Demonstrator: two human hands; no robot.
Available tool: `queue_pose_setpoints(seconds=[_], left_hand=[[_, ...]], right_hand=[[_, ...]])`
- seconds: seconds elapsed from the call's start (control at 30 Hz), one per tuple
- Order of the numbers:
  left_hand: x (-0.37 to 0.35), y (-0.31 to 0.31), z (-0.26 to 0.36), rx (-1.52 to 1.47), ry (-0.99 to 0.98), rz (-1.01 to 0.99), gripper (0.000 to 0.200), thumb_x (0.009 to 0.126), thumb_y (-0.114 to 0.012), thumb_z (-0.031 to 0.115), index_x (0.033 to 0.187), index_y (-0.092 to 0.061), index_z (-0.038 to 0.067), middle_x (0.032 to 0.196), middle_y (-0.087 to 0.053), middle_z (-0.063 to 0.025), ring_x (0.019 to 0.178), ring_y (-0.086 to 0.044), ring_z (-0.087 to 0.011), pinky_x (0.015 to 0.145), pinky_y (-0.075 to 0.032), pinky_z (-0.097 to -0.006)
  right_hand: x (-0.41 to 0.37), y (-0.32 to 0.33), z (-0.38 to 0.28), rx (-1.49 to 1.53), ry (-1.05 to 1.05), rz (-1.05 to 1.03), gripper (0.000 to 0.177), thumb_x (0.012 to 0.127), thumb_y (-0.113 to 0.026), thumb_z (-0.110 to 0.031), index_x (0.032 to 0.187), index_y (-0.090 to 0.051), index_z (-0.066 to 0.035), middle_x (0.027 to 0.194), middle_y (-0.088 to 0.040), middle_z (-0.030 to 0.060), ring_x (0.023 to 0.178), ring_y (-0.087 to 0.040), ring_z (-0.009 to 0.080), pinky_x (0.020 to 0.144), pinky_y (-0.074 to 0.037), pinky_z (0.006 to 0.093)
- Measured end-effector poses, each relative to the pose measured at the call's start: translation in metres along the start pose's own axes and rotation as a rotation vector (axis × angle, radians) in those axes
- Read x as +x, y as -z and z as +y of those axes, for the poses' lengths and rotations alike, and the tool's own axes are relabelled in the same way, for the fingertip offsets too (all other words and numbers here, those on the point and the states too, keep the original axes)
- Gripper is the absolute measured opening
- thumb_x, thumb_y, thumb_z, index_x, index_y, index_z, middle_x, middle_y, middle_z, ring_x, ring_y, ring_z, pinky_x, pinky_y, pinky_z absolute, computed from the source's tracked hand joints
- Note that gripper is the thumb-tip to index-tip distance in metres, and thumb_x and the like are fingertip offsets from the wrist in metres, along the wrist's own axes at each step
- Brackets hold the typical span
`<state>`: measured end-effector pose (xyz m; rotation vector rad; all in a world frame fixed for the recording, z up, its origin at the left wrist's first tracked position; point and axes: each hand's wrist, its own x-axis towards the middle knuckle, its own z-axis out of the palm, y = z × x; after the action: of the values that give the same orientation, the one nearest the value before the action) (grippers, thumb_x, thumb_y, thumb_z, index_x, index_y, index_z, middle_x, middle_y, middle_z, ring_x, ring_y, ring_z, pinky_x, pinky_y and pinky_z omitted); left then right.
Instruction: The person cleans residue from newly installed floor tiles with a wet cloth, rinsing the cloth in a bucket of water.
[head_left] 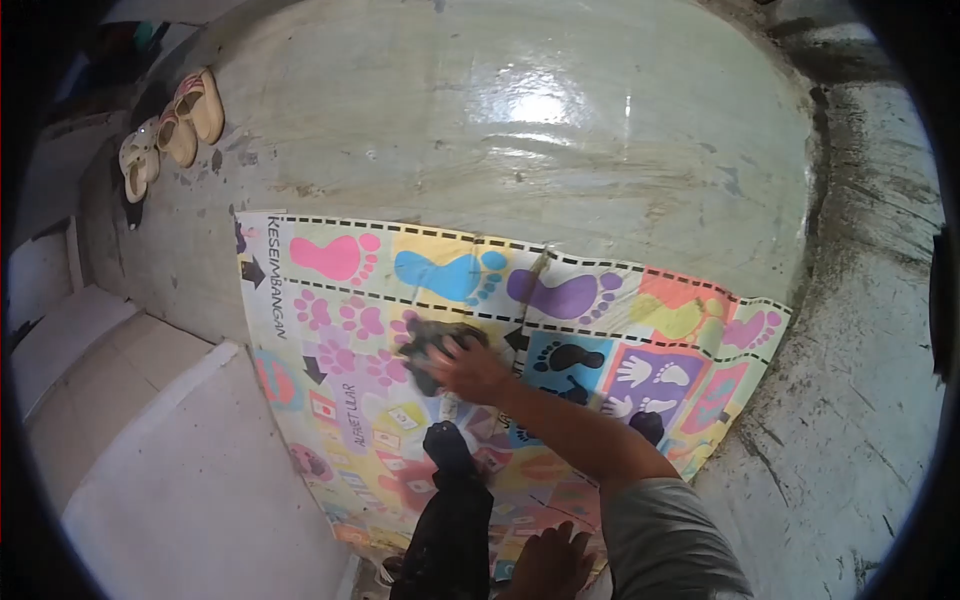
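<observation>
My right hand (468,372) presses a dark, crumpled cloth (425,350) against a colourful printed mat (350,318). Slight blur softens the cloth and fingers. Footprints, paw prints, handprints and lettering decorate the mat under and around it. At the bottom of the view, my left hand (548,568) hangs low over the mat, fingers partly stretched and nothing seen in them. My foot in dark covering (448,445) stands on the mat below the cloth, and another dark foot (648,427) shows beyond my right forearm.
Pale shoes (200,105) and a lighter clog (138,160) sit at the upper left. Shiny grey-green floor (520,110) stretches beyond the mat. White low walls (200,450) rise on the left; a stained, scuffed wall (850,400) runs along the right.
</observation>
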<state>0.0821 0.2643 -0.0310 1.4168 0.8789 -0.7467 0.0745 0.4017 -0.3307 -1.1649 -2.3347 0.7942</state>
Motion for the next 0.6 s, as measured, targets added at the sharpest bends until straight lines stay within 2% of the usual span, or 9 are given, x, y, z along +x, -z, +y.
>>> queue_pose_setpoints(seconds=[0.1, 0.2, 0.3, 0.33, 0.37, 0.47, 0.5, 0.53, 0.6], left_hand=[[-0.005, 0.016, 0.002, -0.034, 0.007, 0.007, 0.041, 0.103, -0.061, 0.035, 0.124, -0.064, 0.001, 0.125, -0.059, -0.0192, 0.104, -0.064, -0.0339, 0.088, -0.055, -0.0498], [-0.004, 0.012, 0.004, -0.088, -0.018, 0.016, 0.040, 0.102, -0.062, 0.034, 0.124, -0.064, 0.001, 0.126, -0.059, -0.0199, 0.105, -0.064, -0.0346, 0.089, -0.054, -0.0507], [-0.008, -0.006, 0.004, -0.134, -0.087, 0.035, 0.039, 0.102, -0.062, 0.033, 0.123, -0.064, 0.000, 0.124, -0.060, -0.0214, 0.105, -0.064, -0.0361, 0.089, -0.053, -0.0524], [-0.008, -0.010, 0.003, -0.120, -0.094, 0.073, 0.037, 0.100, -0.064, 0.034, 0.119, -0.065, 0.001, 0.119, -0.062, -0.0200, 0.101, -0.066, -0.0352, 0.085, -0.055, -0.0510], [-0.009, -0.014, 0.003, -0.111, -0.103, 0.108, 0.035, 0.098, -0.067, 0.034, 0.114, -0.065, 0.002, 0.113, -0.063, -0.0186, 0.097, -0.068, -0.0344, 0.081, -0.057, -0.0497], [-0.010, -0.029, 0.001, -0.082, -0.148, 0.215, 0.035, 0.095, -0.068, 0.038, 0.105, -0.065, 0.004, 0.104, -0.063, -0.0153, 0.088, -0.068, -0.0309, 0.072, -0.058, -0.0477], [-0.011, -0.033, -0.001, -0.070, -0.165, 0.248, 0.035, 0.095, -0.067, 0.039, 0.103, -0.065, 0.005, 0.102, -0.062, -0.0143, 0.086, -0.068, -0.0296, 0.070, -0.057, -0.0474], [-0.011, -0.035, -0.003, -0.076, -0.161, 0.212, 0.037, 0.095, -0.066, 0.040, 0.105, -0.066, 0.004, 0.103, -0.064, -0.0156, 0.088, -0.069, -0.0319, 0.072, -0.058, -0.0487], [-0.010, -0.039, -0.007, -0.087, -0.148, 0.136, 0.040, 0.095, -0.065, 0.041, 0.108, -0.069, 0.003, 0.106, -0.068, -0.0183, 0.092, -0.070, -0.0364, 0.077, -0.058, -0.0513]], right_hand=[[-0.053, 0.024, 0.044, -0.131, -0.024, -0.142, 0.052, 0.086, -0.066, -0.026, 0.137, -0.063, -0.022, 0.133, -0.063, 0.0148, 0.119, -0.062, 0.0332, 0.085, -0.052, 0.0473], [-0.043, 0.112, 0.161, -0.338, -0.093, 0.157, 0.048, 0.088, -0.065, -0.017, 0.136, -0.065, -0.023, 0.117, -0.064, 0.0151, 0.101, -0.062, 0.0355, 0.084, -0.052, 0.0501], [-0.006, 0.211, 0.238, -0.670, -0.542, 0.363, 0.047, 0.085, -0.070, -0.018, 0.133, -0.068, -0.018, 0.123, -0.062, 0.0203, 0.106, -0.061, 0.0420, 0.092, -0.052, 0.0539], [0.004, 0.235, 0.262, -0.544, -0.789, 0.329, 0.045, 0.085, -0.069, -0.018, 0.130, -0.069, -0.015, 0.122, -0.060, 0.0234, 0.113, -0.060, 0.0454, 0.095, -0.052, 0.0522], [0.014, 0.256, 0.269, -0.354, -0.910, 0.438, 0.042, 0.085, -0.066, -0.015, 0.127, -0.071, -0.013, 0.120, -0.059, 0.0259, 0.118, -0.057, 0.0464, 0.095, -0.053, 0.0498], [0.002, 0.264, 0.202, -0.471, -0.569, 0.559, 0.049, 0.083, -0.063, -0.012, 0.132, -0.069, -0.013, 0.120, -0.059, 0.0276, 0.117, -0.057, 0.0471, 0.095, -0.052, 0.0500], [-0.004, 0.262, 0.145, -0.295, -0.580, 0.484, 0.057, 0.081, -0.062, -0.009, 0.138, -0.067, -0.016, 0.127, -0.059, 0.0290, 0.117, -0.057, 0.0472, 0.098, -0.051, 0.0506], [-0.023, 0.233, 0.102, -0.332, -0.501, 0.522, 0.063, 0.080, -0.060, -0.006, 0.141, -0.066, -0.020, 0.130, -0.061, 0.0277, 0.119, -0.057, 0.0456, 0.102, -0.048, 0.0522], [-0.069, 0.170, 0.011, -0.218, -0.468, 0.421, 0.066, 0.077, -0.066, -0.009, 0.141, -0.065, -0.026, 0.119, -0.069, 0.0221, 0.125, -0.057, 0.0422, 0.097, -0.051, 0.0576]])
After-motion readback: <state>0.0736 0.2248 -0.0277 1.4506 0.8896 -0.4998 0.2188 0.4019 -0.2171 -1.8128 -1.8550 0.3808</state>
